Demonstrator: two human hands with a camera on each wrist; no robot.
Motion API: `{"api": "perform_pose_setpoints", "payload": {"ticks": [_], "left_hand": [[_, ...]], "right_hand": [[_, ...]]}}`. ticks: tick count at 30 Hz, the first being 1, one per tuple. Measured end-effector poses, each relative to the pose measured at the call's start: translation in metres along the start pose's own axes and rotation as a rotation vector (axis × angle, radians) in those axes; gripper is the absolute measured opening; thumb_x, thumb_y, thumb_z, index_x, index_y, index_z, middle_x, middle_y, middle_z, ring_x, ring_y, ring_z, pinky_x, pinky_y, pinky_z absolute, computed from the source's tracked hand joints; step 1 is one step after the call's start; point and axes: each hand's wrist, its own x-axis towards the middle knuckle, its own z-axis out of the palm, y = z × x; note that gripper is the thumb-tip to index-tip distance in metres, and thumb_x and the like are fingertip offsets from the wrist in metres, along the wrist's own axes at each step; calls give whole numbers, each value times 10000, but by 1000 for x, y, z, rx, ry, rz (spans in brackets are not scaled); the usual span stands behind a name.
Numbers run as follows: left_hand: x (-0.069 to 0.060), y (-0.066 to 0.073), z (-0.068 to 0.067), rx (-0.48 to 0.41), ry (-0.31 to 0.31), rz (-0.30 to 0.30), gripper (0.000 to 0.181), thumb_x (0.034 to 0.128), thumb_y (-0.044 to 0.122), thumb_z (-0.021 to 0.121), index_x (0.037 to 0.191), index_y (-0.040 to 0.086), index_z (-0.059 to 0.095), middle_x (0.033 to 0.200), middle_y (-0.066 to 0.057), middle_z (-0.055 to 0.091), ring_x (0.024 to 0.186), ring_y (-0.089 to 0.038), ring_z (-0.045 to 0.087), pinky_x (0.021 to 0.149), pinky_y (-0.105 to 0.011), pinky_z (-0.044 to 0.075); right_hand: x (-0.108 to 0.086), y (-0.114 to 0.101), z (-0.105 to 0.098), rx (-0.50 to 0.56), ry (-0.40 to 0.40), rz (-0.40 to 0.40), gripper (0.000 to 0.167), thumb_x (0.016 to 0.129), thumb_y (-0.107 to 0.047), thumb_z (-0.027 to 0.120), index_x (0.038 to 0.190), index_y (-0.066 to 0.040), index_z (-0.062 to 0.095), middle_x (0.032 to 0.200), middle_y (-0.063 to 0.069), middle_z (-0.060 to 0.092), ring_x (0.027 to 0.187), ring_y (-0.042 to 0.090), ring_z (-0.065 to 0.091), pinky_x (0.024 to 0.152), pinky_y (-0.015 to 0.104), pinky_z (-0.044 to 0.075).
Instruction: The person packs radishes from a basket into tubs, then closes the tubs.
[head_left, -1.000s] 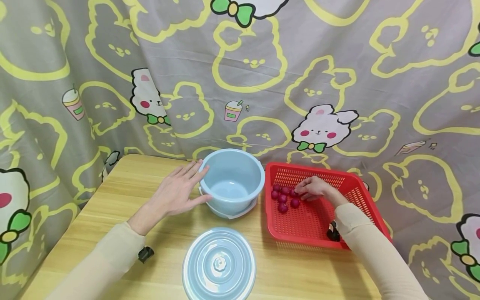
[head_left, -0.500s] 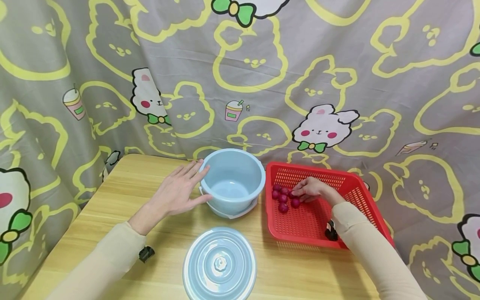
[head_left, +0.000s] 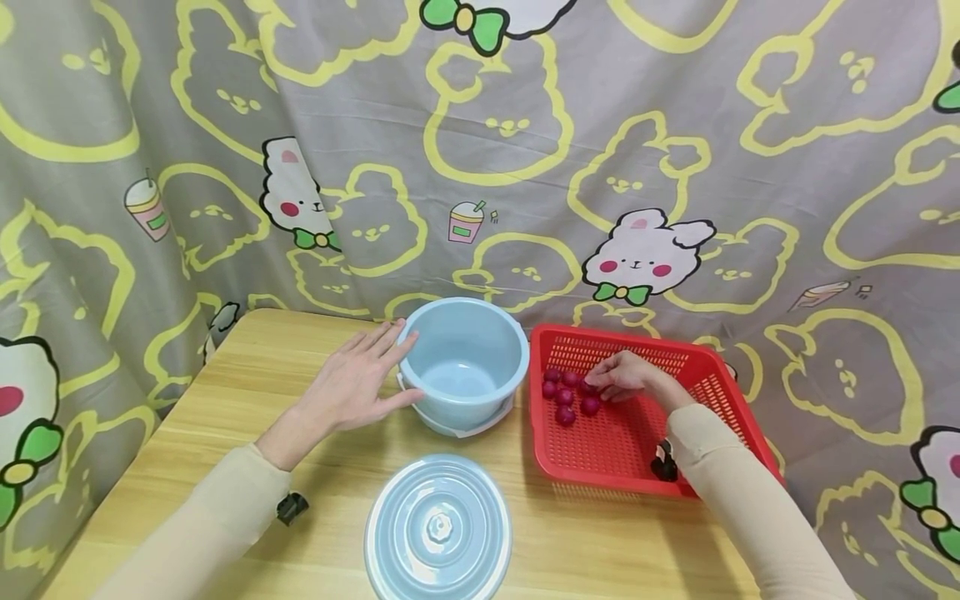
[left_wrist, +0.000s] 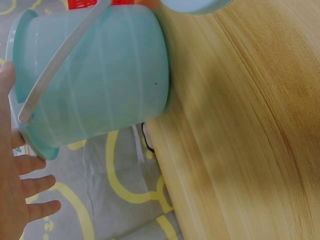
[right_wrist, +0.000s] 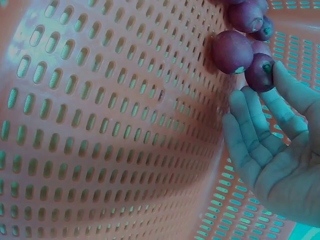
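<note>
Inside the red basket [head_left: 622, 450], my right hand [head_left: 628, 375] pinches a round red radish [right_wrist: 260, 73] between thumb and forefinger, its other fingers loosely bent below. Several more radishes [head_left: 565, 415] cluster beside it at the basket's left; one of these, a larger radish [right_wrist: 232, 52], lies right against it in the right wrist view. My left hand [head_left: 352, 383] is spread at the left rim of the light blue bucket [head_left: 457, 367], thumb and fingers straight. In the left wrist view, the fingers of the left hand [left_wrist: 15, 185] lie along the bucket's rim, not wrapped round it.
A light blue lid [head_left: 438, 529] with a knob lies in front of the bucket on the wooden table [head_left: 322, 492]. The bucket's pale handle [left_wrist: 60, 57] hangs down its side. A patterned curtain [head_left: 495, 108] stands behind the table. The basket's slotted walls rise around the right hand.
My right hand has shifted slightly left onto a radish, and its fingertips have closed together there. The left hand, bucket and lid have stayed in place.
</note>
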Motion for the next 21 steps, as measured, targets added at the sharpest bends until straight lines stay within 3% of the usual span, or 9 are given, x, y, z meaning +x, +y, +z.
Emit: {"api": "perform_pose_setpoints", "payload": {"ticks": [12,21], "left_hand": [[1,0,0,-6,0,0,923,955,710,585,1650,142,371,1733,-156,316,1579,-378,386,1259,-581,387],[0,0,-1,3,5,4,923,953,709,587,1646,137,379,1732,-156,318,1574,-388,392,1246,-591,401]], "right_hand": [[-14,-9,-11,7,33,-29,445,1037,-277,689,1339,49,679,1104,66,777,881,159,739,910,425,651],[-26,-19,-17,52,67,-49,492,1013,-311,722,1367,26,664,1042,22,750,873,164,724,852,328,639]]}}
